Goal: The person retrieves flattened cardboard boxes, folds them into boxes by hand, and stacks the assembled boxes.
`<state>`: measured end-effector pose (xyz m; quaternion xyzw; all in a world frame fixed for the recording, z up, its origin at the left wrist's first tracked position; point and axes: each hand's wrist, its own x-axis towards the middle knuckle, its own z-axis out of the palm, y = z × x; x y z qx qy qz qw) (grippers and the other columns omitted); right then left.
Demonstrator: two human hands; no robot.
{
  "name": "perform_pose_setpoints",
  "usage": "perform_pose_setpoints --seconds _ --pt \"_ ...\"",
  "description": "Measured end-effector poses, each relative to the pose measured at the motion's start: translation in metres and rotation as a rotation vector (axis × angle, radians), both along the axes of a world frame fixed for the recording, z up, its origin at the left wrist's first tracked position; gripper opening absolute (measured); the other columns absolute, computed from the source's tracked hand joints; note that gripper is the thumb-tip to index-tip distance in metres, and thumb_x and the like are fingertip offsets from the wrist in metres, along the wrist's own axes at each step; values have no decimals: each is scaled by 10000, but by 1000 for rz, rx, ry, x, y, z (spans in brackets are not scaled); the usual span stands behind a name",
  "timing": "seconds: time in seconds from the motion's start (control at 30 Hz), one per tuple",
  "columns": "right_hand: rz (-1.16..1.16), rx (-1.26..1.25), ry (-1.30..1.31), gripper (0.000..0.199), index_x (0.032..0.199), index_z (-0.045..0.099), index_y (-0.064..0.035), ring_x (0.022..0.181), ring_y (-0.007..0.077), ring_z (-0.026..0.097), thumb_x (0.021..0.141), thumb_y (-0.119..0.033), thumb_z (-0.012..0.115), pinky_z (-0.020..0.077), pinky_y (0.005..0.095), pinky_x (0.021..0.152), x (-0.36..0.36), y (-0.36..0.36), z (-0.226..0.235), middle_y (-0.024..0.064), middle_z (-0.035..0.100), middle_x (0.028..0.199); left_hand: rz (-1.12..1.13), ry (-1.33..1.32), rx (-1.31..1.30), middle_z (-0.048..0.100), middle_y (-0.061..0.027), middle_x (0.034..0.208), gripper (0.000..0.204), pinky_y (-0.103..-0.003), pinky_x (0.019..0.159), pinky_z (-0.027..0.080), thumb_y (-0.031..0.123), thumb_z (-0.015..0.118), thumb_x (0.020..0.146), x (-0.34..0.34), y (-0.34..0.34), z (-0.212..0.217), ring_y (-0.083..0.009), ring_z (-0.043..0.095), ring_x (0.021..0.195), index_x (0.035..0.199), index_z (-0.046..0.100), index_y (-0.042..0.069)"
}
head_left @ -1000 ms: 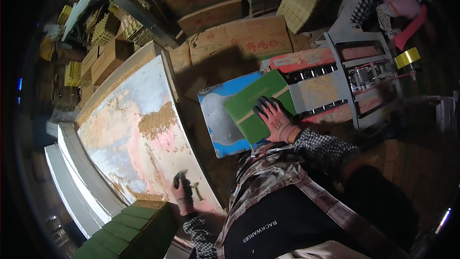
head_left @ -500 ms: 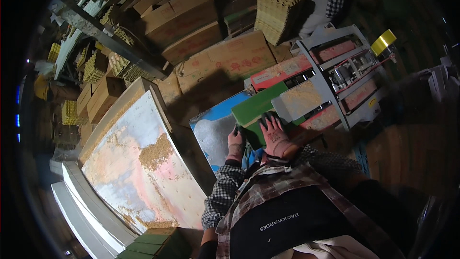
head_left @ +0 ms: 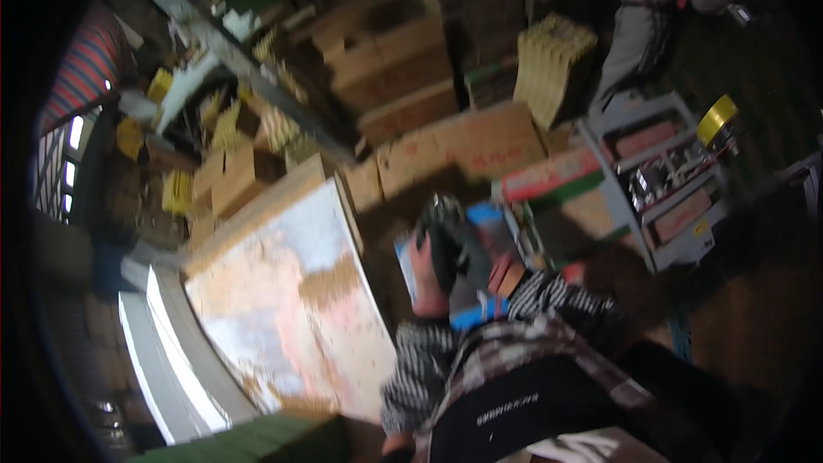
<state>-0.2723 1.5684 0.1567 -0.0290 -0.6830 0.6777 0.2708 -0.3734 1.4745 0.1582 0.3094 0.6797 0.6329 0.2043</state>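
Note:
My left hand (head_left: 429,267) and my right hand (head_left: 482,250), in pink gloves with dark fingers, are close together in front of my body. Their fingers look curled inward and touching, though motion smears them. A small shiny spot (head_left: 441,201) shows at the fingertips; I cannot make out what it belongs to. Beneath the hands is a blue-edged work surface (head_left: 474,317). Just right of them stands a metal-framed machine (head_left: 639,210) with red side rails and a yellow tape roll (head_left: 717,120). A green strip (head_left: 570,195) shows between its rails.
On the left is a slanted pale board (head_left: 283,291) strewn with brown grains. Green cartons (head_left: 257,439) lie at the bottom edge. Cardboard boxes (head_left: 480,144) and stacked yellow egg trays (head_left: 553,69) stand ahead. A person (head_left: 643,34) is at the far right.
My hands have left the green carton and come together, raised over the blue-edged surface. The carton no longer lies in front of me. My view has shifted, so the scene sits further right.

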Motion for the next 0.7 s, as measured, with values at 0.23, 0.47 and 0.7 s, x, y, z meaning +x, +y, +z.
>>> perform_pose_setpoints --seconds 0.23,0.47,0.7 --pt "375 -907 393 461 1418 317 -83 1291 320 400 990 -251 348 261 415 1122 -10 -7 -40 131 402 1417 74 650 -299 496 -257 1237 452 -379 952 428 133 662 758 91 -34 83 -400 512 1127 1183 563 16" --pt "498 -1465 198 392 1270 484 -54 1131 224 511 962 -292 438 392 337 991 -17 0 -31 102 544 1217 74 893 -340 372 -189 1409 613 -580 1084 134 232 676 676 61 -12 111 -372 312 1317 1264 532 134" --pt "466 -1484 86 441 1183 548 -50 922 175 582 938 -411 485 456 300 880 10 -7 58 57 617 1041 58 737 -334 328 -267 1408 682 -455 1130 149 102 532 760 45 -15 61 -437 229 1345 1374 296 -81"
